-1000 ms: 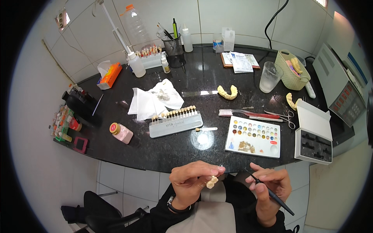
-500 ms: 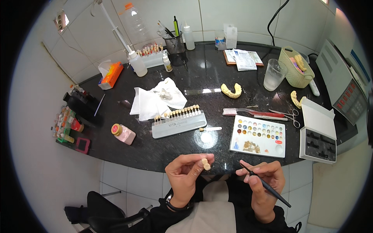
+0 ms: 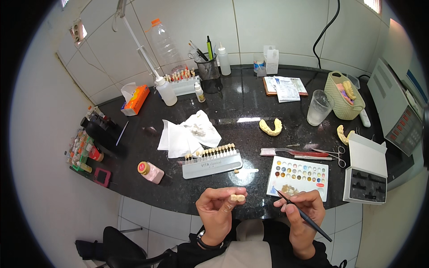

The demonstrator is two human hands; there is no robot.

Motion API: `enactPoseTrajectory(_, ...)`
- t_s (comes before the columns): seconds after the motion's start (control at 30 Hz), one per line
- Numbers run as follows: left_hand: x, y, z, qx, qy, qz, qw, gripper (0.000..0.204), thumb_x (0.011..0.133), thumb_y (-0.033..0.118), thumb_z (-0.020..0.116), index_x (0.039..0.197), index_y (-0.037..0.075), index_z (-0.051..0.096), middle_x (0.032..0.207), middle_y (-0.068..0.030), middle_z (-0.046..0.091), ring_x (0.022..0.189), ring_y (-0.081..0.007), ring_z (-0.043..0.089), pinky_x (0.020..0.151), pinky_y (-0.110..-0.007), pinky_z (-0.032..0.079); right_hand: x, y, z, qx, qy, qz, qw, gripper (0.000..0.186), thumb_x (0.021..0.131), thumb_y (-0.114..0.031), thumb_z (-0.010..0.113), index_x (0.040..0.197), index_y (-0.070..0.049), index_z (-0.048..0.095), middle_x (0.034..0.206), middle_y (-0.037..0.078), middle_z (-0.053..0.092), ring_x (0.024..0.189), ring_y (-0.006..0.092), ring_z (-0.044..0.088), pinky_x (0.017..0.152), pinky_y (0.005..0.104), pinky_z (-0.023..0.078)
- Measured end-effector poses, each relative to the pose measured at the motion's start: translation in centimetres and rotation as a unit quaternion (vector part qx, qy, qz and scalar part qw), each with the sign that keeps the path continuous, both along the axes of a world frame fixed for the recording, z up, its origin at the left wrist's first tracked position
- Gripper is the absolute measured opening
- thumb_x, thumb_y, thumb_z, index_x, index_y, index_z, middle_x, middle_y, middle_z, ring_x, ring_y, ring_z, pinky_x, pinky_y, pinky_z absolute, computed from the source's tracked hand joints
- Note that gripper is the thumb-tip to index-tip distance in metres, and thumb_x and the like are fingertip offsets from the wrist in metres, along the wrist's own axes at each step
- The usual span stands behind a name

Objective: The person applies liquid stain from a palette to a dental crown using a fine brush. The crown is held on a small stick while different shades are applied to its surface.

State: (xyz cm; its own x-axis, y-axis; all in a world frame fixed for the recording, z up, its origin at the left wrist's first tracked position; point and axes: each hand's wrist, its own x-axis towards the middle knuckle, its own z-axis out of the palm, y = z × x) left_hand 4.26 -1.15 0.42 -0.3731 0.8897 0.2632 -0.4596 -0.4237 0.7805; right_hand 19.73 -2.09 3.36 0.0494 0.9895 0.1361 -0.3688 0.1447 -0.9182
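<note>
My left hand [image 3: 216,214] pinches a small cream tooth-shaped piece [image 3: 237,197] just over the front edge of the black counter [image 3: 120,161]. My right hand [image 3: 303,223] holds a slim black brush [image 3: 308,219], its tip pointing up-left near the lower corner of a white palette [image 3: 308,187] with coloured wells. Above my left hand lie a grey rack of tooth shade tabs [image 3: 212,165] and a single loose tab [image 3: 250,170].
Around them sit a pink-filled bottle [image 3: 154,173], white tissues [image 3: 176,138], yellow dental models [image 3: 271,129], a toothbrush [image 3: 286,152], scissor-like clamps [image 3: 339,158], an open box [image 3: 364,183], a glass [image 3: 318,111] and a basket [image 3: 346,107]. A chair [image 3: 114,245] is at lower left.
The view has shifted, so the counter appears lower. My left hand has turned the small piece from upright to sideways, and my right hand's brush tip has come up beside the palette.
</note>
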Motion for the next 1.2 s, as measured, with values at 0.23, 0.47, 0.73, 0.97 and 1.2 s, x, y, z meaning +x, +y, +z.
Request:
enactPoseTrajectory(0.23, 0.5, 0.1, -0.2, 0.052, -0.043, -0.055, 0.996, 0.014, 0.075, 0.000, 0.062, 0.084, -0.001, 0.052, 0.086, -0.0216, 0.061, 0.080, -0.0251, 0.062, 0.072, -0.034, 0.052, 0.7, 0.6, -0.7, 0.022, -0.009, 0.000, 1.000, 0.017, 0.077, 0.001, 0.058, 0.089, 0.002, 0.046, 0.085, 0.017, 0.057, 0.078, 0.0217, 0.061, 0.083, 0.0354, 0.045)
enactPoseTrajectory(0.47, 0.8, 0.2, -0.3, 0.043, -0.038, -0.067, 0.996, 0.015, 0.074, 0.000, 0.063, 0.084, 0.000, 0.052, 0.086, -0.0214, 0.061, 0.080, -0.0252, 0.062, 0.073, -0.035, 0.052, 1.0, 0.6, -0.7, 0.030, 0.004, -0.010, 0.999, 0.018, 0.077, 0.001, 0.058, 0.090, 0.002, 0.046, 0.088, 0.020, 0.057, 0.078, 0.0232, 0.061, 0.076, 0.0319, 0.049)
enactPoseTrajectory(0.73, 1.1, 0.3, 2.1, -0.145, -0.002, -0.029, 0.989, 0.011, 0.081, 0.009, 0.057, 0.082, 0.002, 0.049, 0.079, -0.0161, 0.062, 0.067, -0.0199, 0.064, 0.056, -0.023, 0.052, 0.9, 0.1, -0.6, 0.035, 0.006, -0.028, 0.999, 0.019, 0.077, 0.000, 0.059, 0.091, 0.002, 0.046, 0.091, 0.022, 0.057, 0.076, 0.0237, 0.061, 0.071, 0.0305, 0.050)
enactPoseTrajectory(0.97, 0.9, 0.8, 2.8, -0.156, 0.092, 0.003, 0.983, 0.009, 0.081, 0.005, 0.055, 0.081, -0.004, 0.052, 0.075, -0.0182, 0.062, 0.065, -0.0208, 0.064, 0.055, -0.023, 0.053, 0.9, -1.1, -0.7, 0.051, -0.007, -0.050, 0.997, 0.020, 0.077, -0.002, 0.060, 0.091, 0.002, 0.046, 0.090, 0.021, 0.057, 0.075, 0.0224, 0.061, 0.070, 0.0297, 0.049)
enactPoseTrajectory(1.2, 0.6, 0.2, 3.0, -0.162, 0.217, 0.027, 0.962, 0.008, 0.078, 0.000, 0.059, 0.080, -0.007, 0.056, 0.073, -0.0156, 0.063, 0.067, -0.0163, 0.064, 0.059, -0.021, 0.052, 0.7, -1.6, -1.1, 0.045, -0.007, -0.055, 0.997, 0.020, 0.078, -0.005, 0.060, 0.091, 0.002, 0.046, 0.088, 0.018, 0.057, 0.076, 0.0209, 0.061, 0.071, 0.0292, 0.049)
